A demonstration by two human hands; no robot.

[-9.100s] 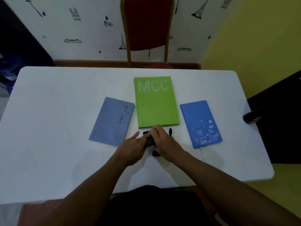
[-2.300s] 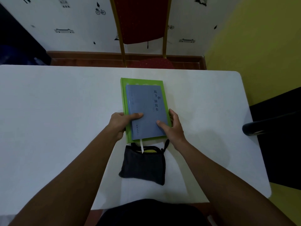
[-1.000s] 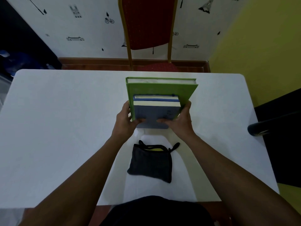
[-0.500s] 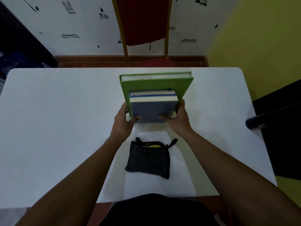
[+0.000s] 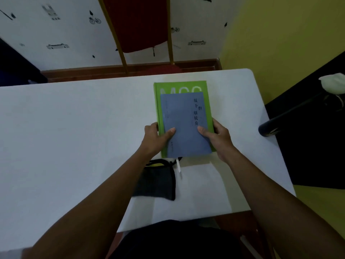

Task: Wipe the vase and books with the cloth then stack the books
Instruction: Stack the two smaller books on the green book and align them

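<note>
Holding the book stack from both sides, the left hand (image 5: 155,136) and right hand (image 5: 217,135) grip the near corners, each thumb pressed on the grey-blue book (image 5: 183,124) and the fingers tucked under the green book (image 5: 180,86) below it. The stack lies flat or nearly so on the white desk (image 5: 74,137); whether it fully rests there I cannot tell. A white ribbon (image 5: 178,166) hangs from its near edge over the dark cloth (image 5: 158,181), which sits just in front. No vase is in view. This looks like the final stacking step; next, both hands need only settle the stack and let go.
</note>
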